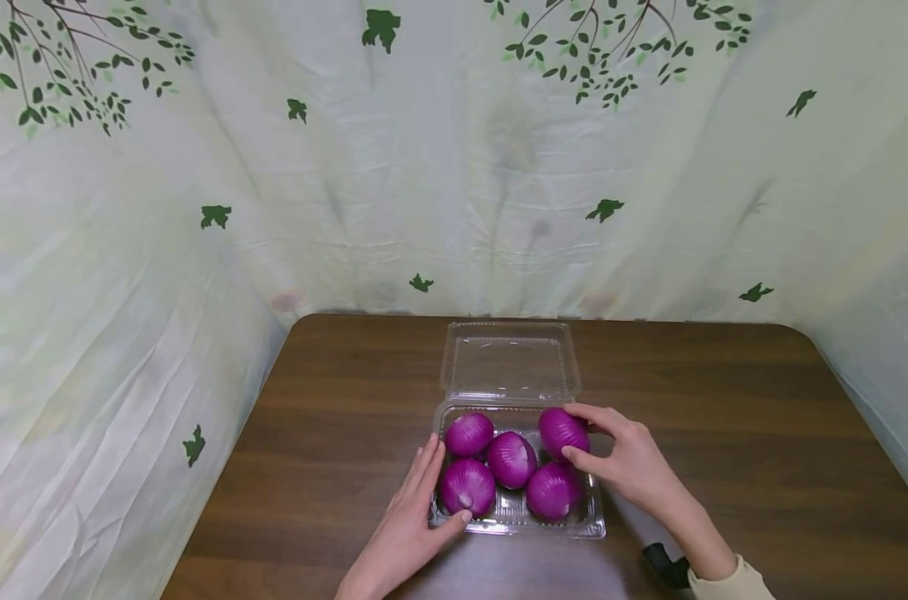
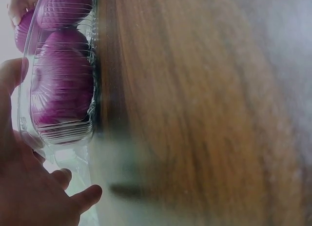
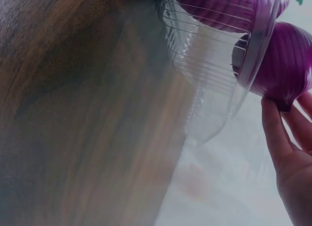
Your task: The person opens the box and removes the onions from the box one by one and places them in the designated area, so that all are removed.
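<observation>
Several peeled red onions sit in a clear plastic clamshell container (image 1: 529, 528), with one red onion (image 1: 512, 460) in the middle and others around it. My right hand (image 1: 637, 458) pinches the back-right red onion (image 1: 559, 431) between thumb and fingers. In the right wrist view this onion (image 3: 287, 60) rises above the container's rim, its pointed end by my fingers. My left hand (image 1: 408, 525) lies along the container's left side, fingers extended, thumb at the front rim beside the front-left onion (image 1: 469, 487). From the left wrist, that onion (image 2: 63, 87) shows through the ribbed wall.
The container's clear lid (image 1: 510, 362) is folded back flat behind it, near the far edge of the brown wooden table (image 1: 333, 467). A black object (image 1: 665, 567) lies by the right wrist. A white cloth with green leaf prints (image 1: 454, 183) hangs behind the table.
</observation>
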The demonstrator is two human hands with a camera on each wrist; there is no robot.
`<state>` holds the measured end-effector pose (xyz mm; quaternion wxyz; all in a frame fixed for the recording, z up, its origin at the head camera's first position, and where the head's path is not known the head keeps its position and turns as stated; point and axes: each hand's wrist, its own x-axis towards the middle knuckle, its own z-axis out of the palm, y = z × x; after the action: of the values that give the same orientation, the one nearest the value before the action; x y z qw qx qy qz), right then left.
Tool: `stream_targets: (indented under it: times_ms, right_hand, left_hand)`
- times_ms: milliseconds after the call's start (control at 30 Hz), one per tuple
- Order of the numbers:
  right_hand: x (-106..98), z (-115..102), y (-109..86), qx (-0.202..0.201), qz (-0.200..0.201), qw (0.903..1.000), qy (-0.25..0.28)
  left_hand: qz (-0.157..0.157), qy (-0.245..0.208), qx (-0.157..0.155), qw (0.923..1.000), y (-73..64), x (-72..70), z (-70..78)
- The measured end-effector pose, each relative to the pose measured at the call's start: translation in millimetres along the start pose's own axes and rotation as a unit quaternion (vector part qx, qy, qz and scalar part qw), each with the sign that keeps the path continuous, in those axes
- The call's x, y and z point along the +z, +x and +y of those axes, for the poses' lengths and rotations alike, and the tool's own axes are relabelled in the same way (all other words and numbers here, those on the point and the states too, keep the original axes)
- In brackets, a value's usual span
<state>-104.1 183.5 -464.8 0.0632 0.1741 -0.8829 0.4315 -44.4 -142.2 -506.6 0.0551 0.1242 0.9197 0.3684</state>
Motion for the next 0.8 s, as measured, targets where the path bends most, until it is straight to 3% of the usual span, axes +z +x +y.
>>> stream_targets:
  times_ms: [433, 800]
  right_hand:
    - [-15, 1, -2.5, 0.067, 0.012, 0.9957, 0.062]
    - [-34, 14, -4.5, 0.089, 0.045, 0.9909, 0.091]
  left_hand:
    - [0.000, -0.004, -0.002, 1.0000, -0.4, -0.5, 0.7]
    - [0.000, -0.004, -0.005, 1.0000, 0.0, -0.2, 0.2]
